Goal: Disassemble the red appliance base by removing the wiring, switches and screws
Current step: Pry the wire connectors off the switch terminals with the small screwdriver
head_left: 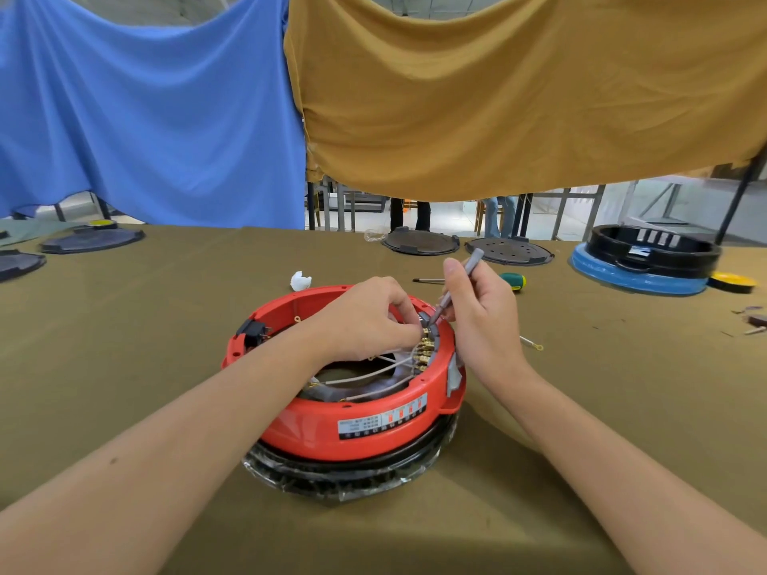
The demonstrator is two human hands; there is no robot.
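1. Right now, in the head view, the red base (pixel 344 412) is sitting upside down on the olive table (pixel 166 309), resting on a black ring wrapped in clear film (pixel 344 475).
2. The left hand (pixel 365 317) is reaching into the base's open middle, its fingers curled and pinching at the row of brass terminals (pixel 424 351) on the inner right wall; exactly what they are holding is hidden under the knuckles.
3. The right hand (pixel 481 313) is hovering just past the base's right rim, gripping a thin grey screwdriver (pixel 456 284) like a pen, with its tip pointing down at the top of the terminal row, right beside the left fingertips.
4. White wires (pixel 365 373) are running from the terminals across the base's hollow; they look soft and floppy, so pulling at the metal ends seems wiser than tugging the cord.
5. The base's plastic shell looks light and rigid, likely to slide on the cloth unless it is being steadied by the rim.
6. A black switch (pixel 254 332) is sitting in the base's left wall, well apart from both hands.
7. A green-handled screwdriver (pixel 498 280) is lying behind the base.
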